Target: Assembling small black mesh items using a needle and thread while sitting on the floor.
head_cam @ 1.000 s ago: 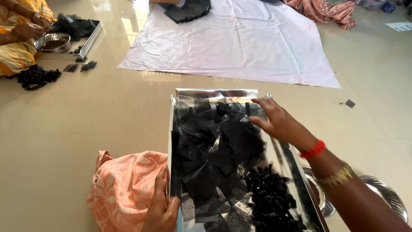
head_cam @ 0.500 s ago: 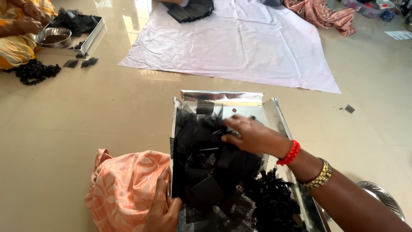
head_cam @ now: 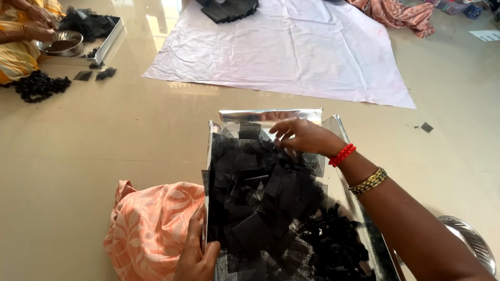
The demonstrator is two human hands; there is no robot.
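A shiny metal tray (head_cam: 271,115) lies on the floor in front of me, filled with several black mesh squares (head_cam: 260,192) and a heap of black crumpled pieces (head_cam: 333,244) at its near right. My right hand (head_cam: 302,136), with a red bead bracelet and a gold bangle on the wrist, reaches over the tray's far end, fingers pinched on the black squares there. My left hand (head_cam: 195,257) grips the tray's near left edge, next to a peach patterned cloth (head_cam: 151,224).
A large white sheet (head_cam: 291,52) is spread on the floor beyond, with a stack of black squares (head_cam: 229,9) on it. At far left another person (head_cam: 21,36) works by a second tray, a steel bowl (head_cam: 61,42) and a black pile (head_cam: 37,86). A steel plate (head_cam: 471,242) lies at right.
My right hand has moved from the tray's far right corner leftward across the black squares, dragging them toward the middle. My left hand has stayed on the tray's edge.
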